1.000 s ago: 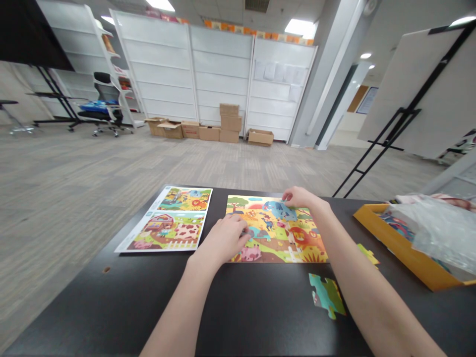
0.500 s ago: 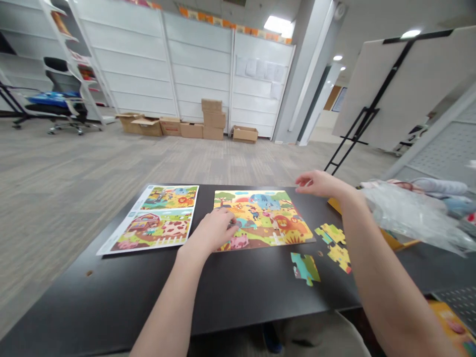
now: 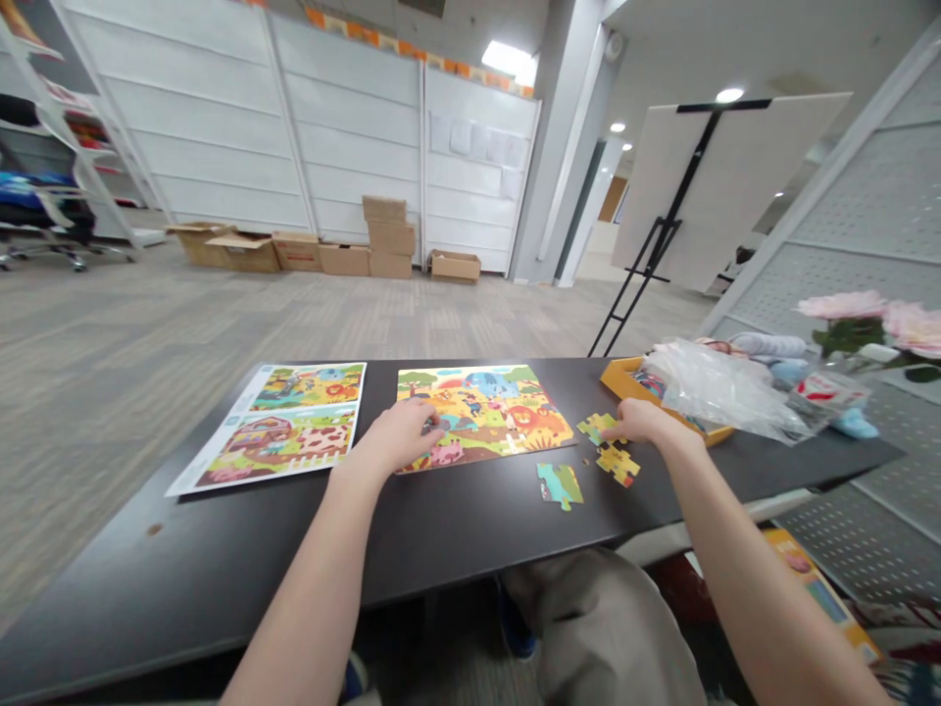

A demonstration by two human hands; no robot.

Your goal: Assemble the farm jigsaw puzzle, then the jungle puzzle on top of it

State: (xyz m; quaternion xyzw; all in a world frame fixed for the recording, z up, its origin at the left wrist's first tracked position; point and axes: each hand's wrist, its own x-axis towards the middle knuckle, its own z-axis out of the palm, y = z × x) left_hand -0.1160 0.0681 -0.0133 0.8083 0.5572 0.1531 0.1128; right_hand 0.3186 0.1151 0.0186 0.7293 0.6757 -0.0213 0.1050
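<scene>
A colourful animal jigsaw puzzle (image 3: 485, 412) lies assembled on the black table (image 3: 456, 529). My left hand (image 3: 401, 434) rests on the puzzle's near left corner, fingers curled down onto it. My right hand (image 3: 643, 422) sits to the right of the puzzle, fingers closing on a loose green-and-yellow piece (image 3: 597, 427). A yellow-and-red loose piece (image 3: 619, 463) lies just below that hand. A teal piece (image 3: 560, 484) lies nearer the table's front edge.
A printed reference sheet (image 3: 283, 431) with two pictures lies left of the puzzle. An orange box tray (image 3: 621, 378) with a clear plastic bag (image 3: 717, 392) stands at the right. Pink flowers (image 3: 874, 319) are at far right. An easel board (image 3: 706, 186) stands behind.
My right hand has come off the puzzle's far edge, swung right and dropped down to the loose pieces. The view has turned to the right. My left hand has stayed on the puzzle.
</scene>
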